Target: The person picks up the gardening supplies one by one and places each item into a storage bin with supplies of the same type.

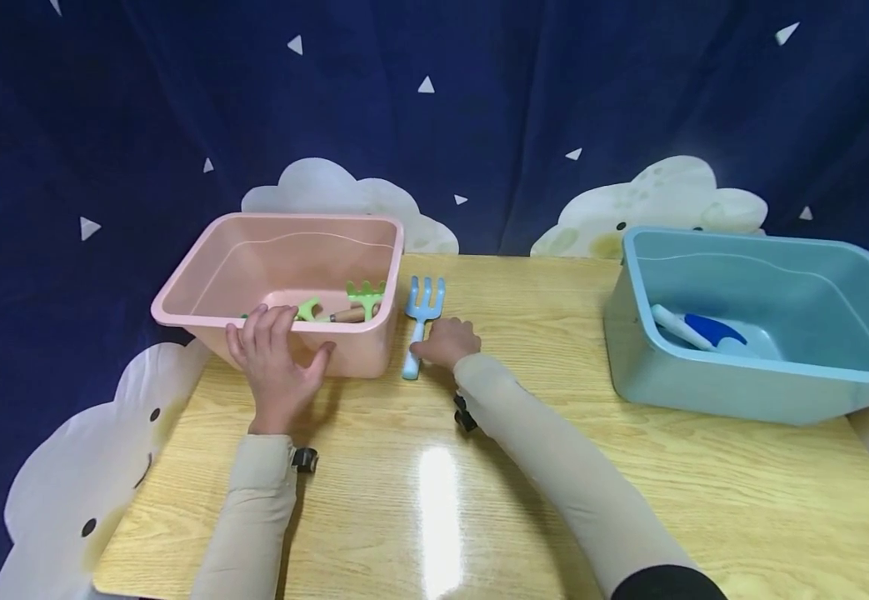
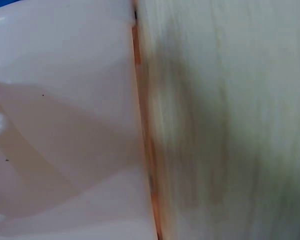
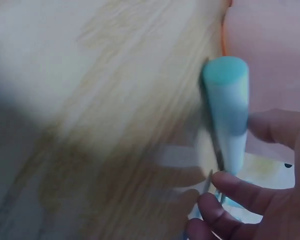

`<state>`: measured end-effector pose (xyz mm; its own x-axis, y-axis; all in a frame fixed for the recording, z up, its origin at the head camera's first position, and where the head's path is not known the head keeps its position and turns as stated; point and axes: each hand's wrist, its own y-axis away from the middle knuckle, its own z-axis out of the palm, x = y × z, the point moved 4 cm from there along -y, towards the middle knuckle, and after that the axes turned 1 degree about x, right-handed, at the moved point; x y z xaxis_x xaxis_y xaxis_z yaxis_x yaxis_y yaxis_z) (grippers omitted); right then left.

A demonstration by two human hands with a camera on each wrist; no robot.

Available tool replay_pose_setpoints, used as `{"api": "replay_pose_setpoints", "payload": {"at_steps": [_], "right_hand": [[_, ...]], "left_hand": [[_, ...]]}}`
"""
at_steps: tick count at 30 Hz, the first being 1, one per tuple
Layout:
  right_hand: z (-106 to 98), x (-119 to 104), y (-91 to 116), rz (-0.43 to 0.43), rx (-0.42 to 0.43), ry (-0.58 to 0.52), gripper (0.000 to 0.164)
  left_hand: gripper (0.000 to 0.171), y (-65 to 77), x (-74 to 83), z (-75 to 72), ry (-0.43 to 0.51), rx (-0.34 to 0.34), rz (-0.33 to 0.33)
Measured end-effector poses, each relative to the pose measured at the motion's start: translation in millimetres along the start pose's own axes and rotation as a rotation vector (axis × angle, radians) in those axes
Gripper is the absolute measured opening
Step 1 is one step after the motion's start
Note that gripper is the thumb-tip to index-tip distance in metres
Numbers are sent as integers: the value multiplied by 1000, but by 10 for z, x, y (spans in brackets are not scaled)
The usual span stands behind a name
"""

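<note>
A blue three-tined hand fork [image 1: 425, 310] lies on the table beside the pink bin [image 1: 344, 354], tines pointing away. My right hand [image 1: 449, 342] pinches its pale blue handle [image 3: 230, 105], thumb on one side and fingertips on the other. At the pink bin's front rim rests my left hand [image 1: 277, 362], its fingertips reaching over the edge and the thumb spread along the outer wall. Inside that bin lie a small green rake head [image 1: 365, 296], another green piece [image 1: 308, 309] and a wooden handle [image 1: 347, 315], partly hidden by the front wall.
A blue-green bin [image 1: 734, 392] stands at the right side of the wooden table [image 1: 531, 333]. In it are a white handle [image 1: 680, 327] and a dark blue piece [image 1: 713, 328]. Behind the table hangs a navy curtain [image 1: 509, 108] with white triangles and clouds.
</note>
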<state>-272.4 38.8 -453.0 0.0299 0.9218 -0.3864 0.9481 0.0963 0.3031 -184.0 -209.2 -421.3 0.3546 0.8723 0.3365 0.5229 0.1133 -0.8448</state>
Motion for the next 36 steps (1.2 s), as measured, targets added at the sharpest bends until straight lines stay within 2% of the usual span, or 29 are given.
{"api": "replay_pose_setpoints", "payload": {"at_steps": [9,15,19,25,30,36], "right_hand": [[-86,209,-65,21,-50,-38,40],[-175,387,-92,6,-58,-51,43],[-228,484,-86,8,-62,-62,39],[-272,576,-62,4,-61,-74,25],[-273,644,-52,35,-75,-74,30],[-274,638,-48,11,-94,-52,29]], "left_hand": [[66,0,3,-16,-10,4,7],[65,-1,6,-15,-10,0,0],[65,5,7,-2,-10,-8,1],[66,9,-6,2,-15,-16,-7],[65,10,-6,4,-24,-6,6],[64,13,-3,8,-18,8,9]]}}
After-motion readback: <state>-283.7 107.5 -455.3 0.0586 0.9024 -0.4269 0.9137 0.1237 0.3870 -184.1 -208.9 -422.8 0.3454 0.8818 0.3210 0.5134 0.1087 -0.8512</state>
